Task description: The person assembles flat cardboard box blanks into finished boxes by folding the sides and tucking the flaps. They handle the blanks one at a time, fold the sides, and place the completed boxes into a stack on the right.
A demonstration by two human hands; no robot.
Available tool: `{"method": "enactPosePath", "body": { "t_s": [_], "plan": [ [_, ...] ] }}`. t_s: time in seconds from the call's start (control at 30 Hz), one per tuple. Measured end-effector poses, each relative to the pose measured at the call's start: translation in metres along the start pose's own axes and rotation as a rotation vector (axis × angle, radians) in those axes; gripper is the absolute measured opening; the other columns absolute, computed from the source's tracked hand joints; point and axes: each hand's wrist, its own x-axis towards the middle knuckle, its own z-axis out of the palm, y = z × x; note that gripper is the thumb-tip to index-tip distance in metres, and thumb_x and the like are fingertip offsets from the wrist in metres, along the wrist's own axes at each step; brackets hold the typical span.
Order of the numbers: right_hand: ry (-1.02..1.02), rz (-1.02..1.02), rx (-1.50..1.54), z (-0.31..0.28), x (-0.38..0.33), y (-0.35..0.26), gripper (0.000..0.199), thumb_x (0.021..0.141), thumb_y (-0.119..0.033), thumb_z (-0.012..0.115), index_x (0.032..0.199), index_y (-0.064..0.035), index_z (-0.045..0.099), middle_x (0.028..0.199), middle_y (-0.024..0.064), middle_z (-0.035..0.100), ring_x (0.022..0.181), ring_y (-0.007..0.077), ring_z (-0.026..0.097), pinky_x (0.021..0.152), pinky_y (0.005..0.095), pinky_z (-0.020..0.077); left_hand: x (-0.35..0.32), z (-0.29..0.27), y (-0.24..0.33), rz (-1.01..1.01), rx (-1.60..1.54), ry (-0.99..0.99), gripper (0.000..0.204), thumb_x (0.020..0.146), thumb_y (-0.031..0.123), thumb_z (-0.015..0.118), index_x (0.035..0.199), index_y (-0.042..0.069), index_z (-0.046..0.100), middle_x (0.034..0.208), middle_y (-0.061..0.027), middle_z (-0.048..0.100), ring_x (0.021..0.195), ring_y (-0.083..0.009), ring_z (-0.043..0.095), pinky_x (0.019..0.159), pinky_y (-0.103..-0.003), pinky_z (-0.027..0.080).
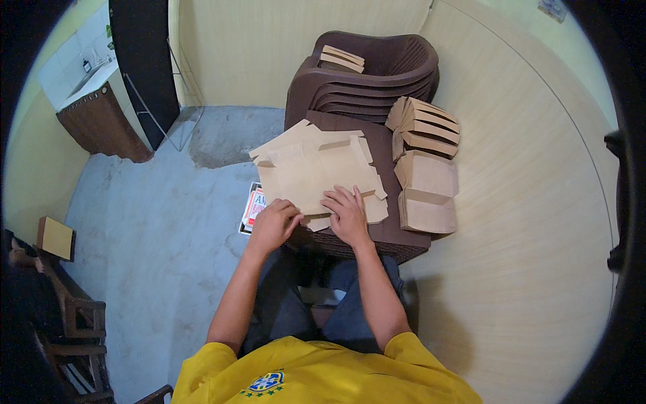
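Flat brown cardboard box blanks [311, 174] lie loosely stacked on a dark brown woven-pattern table [404, 219], with cut flaps along their sides. My left hand [272, 225] is closed at the near left corner of the top blank, thumb and fingers pinched on its edge. On the near right part of the same blank rests my right hand [348, 214], its fingers stretched out and apart over the cardboard. The near edge of the top blank seems slightly lifted between my hands. The undersides of my left fingers are hidden.
Folded paperboard boxes [429, 192] and a nested bundle [427, 128] sit along the table's right side by the wall. Stacked brown plastic chairs [370, 81] stand behind, holding more cardboard pieces [342, 59]. A printed box [253, 209] is left of the table. Wooden furniture [84, 320] stands at left.
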Motion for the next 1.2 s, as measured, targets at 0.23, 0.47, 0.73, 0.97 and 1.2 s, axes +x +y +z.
{"method": "enactPosePath", "body": {
  "t_s": [0.23, 0.47, 0.73, 0.97, 1.2],
  "plan": [
    [-0.016, 0.118, 0.002, -0.008, 0.017, -0.006, 0.03, 0.084, -0.043, 0.088, 0.099, -0.0172, 0.082, 0.125, 0.0017, 0.073, 0.129, 0.0282, 0.057, 0.12, 0.053, 0.0305, 0.021, 0.016, 0.007, -0.22, 0.091, 0.144, 0.025, 0.101, 0.019, 0.069, 0.126, 0.017, 0.076, 0.11, -0.0083, 0.073, 0.102, -0.0345, 0.071, 0.087, -0.048, 0.059],
    [0.166, 0.174, -0.14, 0.005, 0.055, -0.002, 0.046, 0.074, -0.048, 0.095, 0.099, -0.0157, 0.074, 0.122, 0.0056, 0.066, 0.132, 0.0315, 0.051, 0.117, 0.0529, 0.0277, 0.041, 0.006, -0.016, -0.117, 0.154, -0.028, 0.025, 0.093, 0.021, 0.076, 0.116, 0.024, 0.085, 0.109, -0.0057, 0.071, 0.107, -0.0267, 0.07, 0.087, -0.044, 0.061],
    [0.255, 0.466, -0.206, 0.009, 0.055, 0.016, 0.069, 0.069, -0.052, 0.099, 0.116, -0.0139, 0.065, 0.14, 0.0112, 0.057, 0.138, 0.0363, 0.046, 0.117, 0.0579, 0.0307, 0.054, 0.053, 0.011, -0.03, 0.168, 0.045, 0.037, 0.091, 0.045, 0.081, 0.114, 0.016, 0.082, 0.14, -0.0069, 0.068, 0.135, -0.0326, 0.06, 0.113, -0.049, 0.049],
    [0.251, 0.409, -0.099, 0.008, 0.018, 0.023, 0.06, 0.071, -0.05, 0.099, 0.104, -0.0118, 0.067, 0.127, 0.0118, 0.061, 0.127, 0.0354, 0.054, 0.111, 0.0507, 0.0376, 0.064, 0.096, 0.019, -0.19, 0.217, 0.029, 0.046, 0.109, 0.024, 0.057, 0.154, 0.015, 0.055, 0.172, -0.0063, 0.046, 0.164, -0.0323, 0.033, 0.135, -0.052, 0.023],
    [0.221, 0.627, -0.225, 0.01, 0.048, 0.005, 0.055, 0.069, -0.052, 0.099, 0.093, -0.0126, 0.068, 0.116, 0.0079, 0.066, 0.121, 0.0331, 0.055, 0.103, 0.0514, 0.0375, 0.063, 0.096, 0.008, -0.16, 0.141, 0.02, 0.056, 0.108, 0.018, 0.055, 0.161, 0.003, 0.046, 0.17, -0.013, 0.047, 0.161, -0.0371, 0.037, 0.134, -0.055, 0.023]
  ]
}}
